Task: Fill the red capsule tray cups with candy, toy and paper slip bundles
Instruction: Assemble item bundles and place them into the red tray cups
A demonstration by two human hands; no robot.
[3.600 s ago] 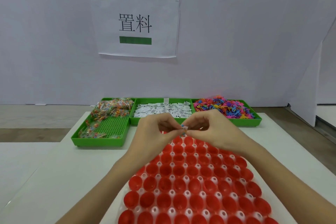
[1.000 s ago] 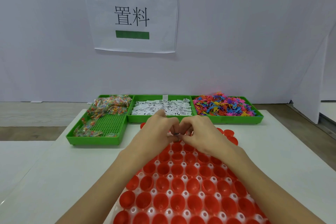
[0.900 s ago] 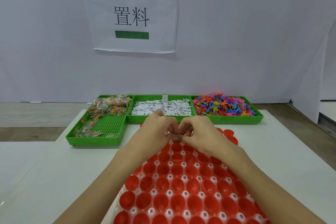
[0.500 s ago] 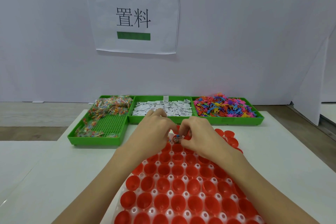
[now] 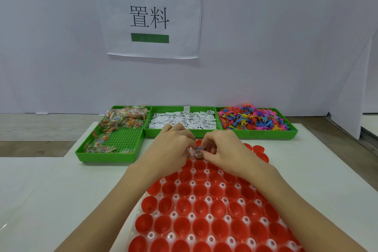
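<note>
Both hands are lowering toward the red capsule tray (image 5: 204, 221), the left hand (image 5: 171, 149) and right hand (image 5: 223, 149) now pinching the bundle (image 5: 195, 152) between their fingertips.

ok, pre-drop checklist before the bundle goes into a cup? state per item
1. Bundle held: ok, pinched between left hand and right hand.
2. Bundle complete (candy, toy, slip): cannot tell; a clear wrapper and a bit of blue show, the rest is hidden by fingers.
3. Position over the red capsule tray: ok, hands are above its far rows.
4. Target cup empty: cannot tell, hands cover the cups right below; the visible near cups look empty.
5. Supply for the next bundle: ok, candy tray, slip tray and toy tray all hold stock.
</note>
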